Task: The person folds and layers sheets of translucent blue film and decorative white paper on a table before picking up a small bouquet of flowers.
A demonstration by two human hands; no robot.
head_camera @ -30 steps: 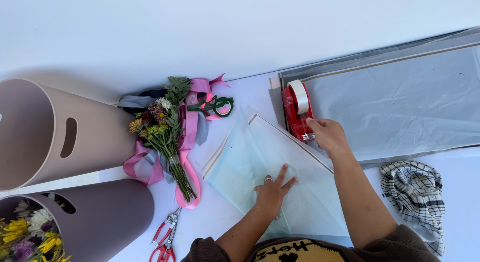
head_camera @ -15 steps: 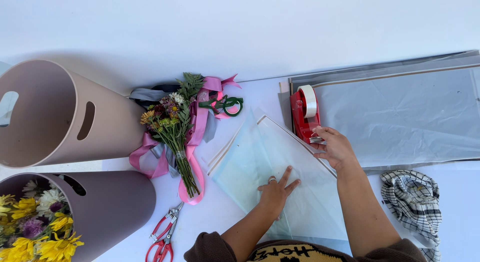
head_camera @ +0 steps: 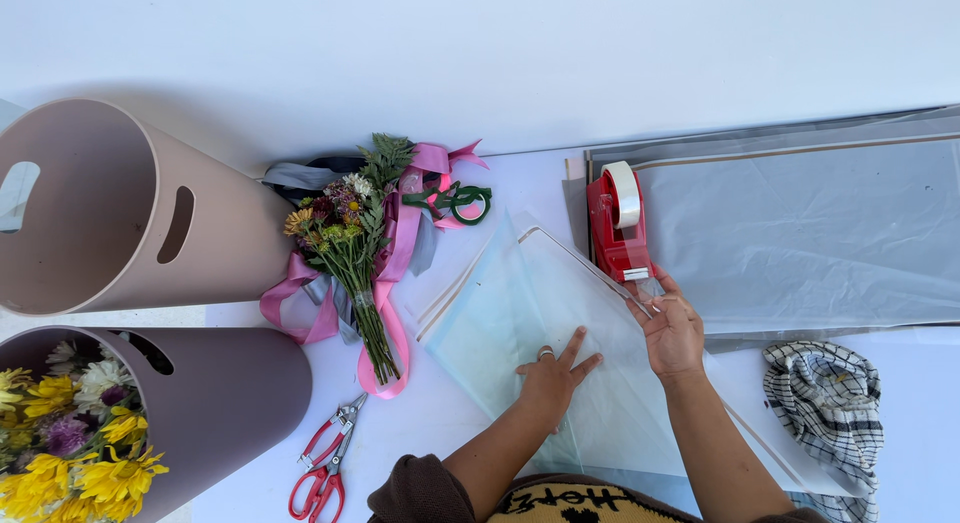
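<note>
Pinching a strip of clear tape at the cutter of the red tabletop tape dispenser [head_camera: 618,228], my right hand [head_camera: 672,333] sits right of centre frame. My left hand [head_camera: 553,375] lies flat, fingers spread, on the pale, translucent folded wrapping sheet [head_camera: 520,313] at centre. I judge it light, slippery and crease-prone, best held at its edges. Left of it lies a ribbon-tied small mixed bouquet [head_camera: 350,248].

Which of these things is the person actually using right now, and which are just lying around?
In use:
- left hand, pressed flat on the clear wrapping sheet
- right hand, fingers at the red tape dispenser

Lying about:
- small bouquet on pink ribbon
- red scissors
- two buckets
- checked cloth
- stacked sheets
</note>
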